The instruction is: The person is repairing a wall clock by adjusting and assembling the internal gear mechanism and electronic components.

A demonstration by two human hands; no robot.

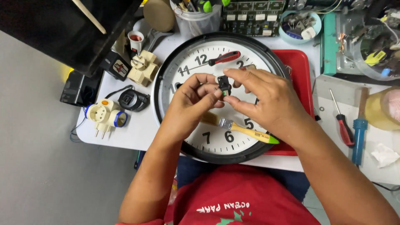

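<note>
I held the small black clock part (224, 85) pinched between both hands, my left hand (192, 100) at its nine o'clock and my right hand (266, 102) at three, equally near, above the wall clock (196, 54).

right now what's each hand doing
Left hand: closed on the small black part.
Right hand: closed on the same part.

Both hands (196, 98) (260, 98) pinch what looks like a small black part (224, 84) above the wall clock (200, 62)
</note>
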